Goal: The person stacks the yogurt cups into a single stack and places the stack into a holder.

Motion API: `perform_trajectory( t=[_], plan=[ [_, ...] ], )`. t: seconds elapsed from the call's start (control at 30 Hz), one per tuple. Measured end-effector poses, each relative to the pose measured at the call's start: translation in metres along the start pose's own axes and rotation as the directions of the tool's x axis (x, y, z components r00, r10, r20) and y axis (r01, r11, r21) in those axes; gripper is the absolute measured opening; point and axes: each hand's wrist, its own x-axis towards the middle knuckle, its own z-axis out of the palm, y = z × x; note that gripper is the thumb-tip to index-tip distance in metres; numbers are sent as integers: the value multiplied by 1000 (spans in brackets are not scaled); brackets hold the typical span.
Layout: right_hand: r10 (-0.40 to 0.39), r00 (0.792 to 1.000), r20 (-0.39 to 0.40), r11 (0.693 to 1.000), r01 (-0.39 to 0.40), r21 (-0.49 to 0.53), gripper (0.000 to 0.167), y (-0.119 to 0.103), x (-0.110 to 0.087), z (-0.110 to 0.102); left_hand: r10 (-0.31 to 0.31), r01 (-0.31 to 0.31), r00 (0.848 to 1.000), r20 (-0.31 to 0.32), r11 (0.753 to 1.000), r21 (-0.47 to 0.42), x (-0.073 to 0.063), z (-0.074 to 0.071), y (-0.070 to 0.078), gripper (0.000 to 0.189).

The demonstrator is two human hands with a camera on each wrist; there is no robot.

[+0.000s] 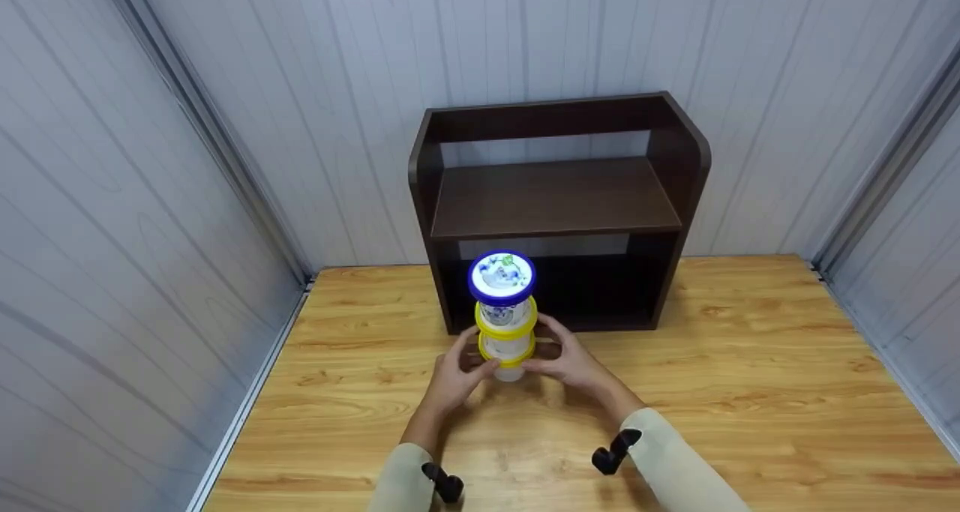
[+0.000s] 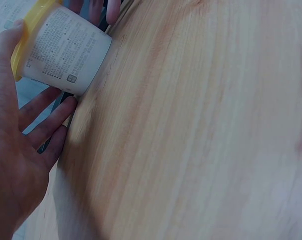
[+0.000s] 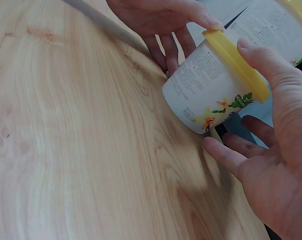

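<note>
Three round tubs stand in one upright stack in front of the shelf. The top tub [image 1: 502, 278] has a blue lid, while the middle tub [image 1: 507, 346] and the bottom tub [image 3: 198, 82] have yellow lids and white walls. My left hand [image 1: 451, 381] holds the stack from the left, its thumb on the lower yellow lid. From the right, my right hand [image 1: 576, 363] holds it too, thumb at that same lid. Both wrist views show fingers spread beside the bottom tub's wall, close over the wooden table. Printed text and yellow flowers mark that wall.
A dark brown two-tier shelf [image 1: 559, 197] stands behind the stack against the pale panelled back wall [image 1: 360, 122]. The wooden table [image 1: 750, 392] stretches to both sides. Side walls with metal corner rails close in the left and right.
</note>
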Motion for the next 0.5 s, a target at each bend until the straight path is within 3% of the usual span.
perform_trajectory(
  t=[0.5],
  plan=[
    [16,999,-52,1000,-15,26,75,6,3,11,5,-5,1000,-10,1000,-3,-1,0,0,70]
  ],
)
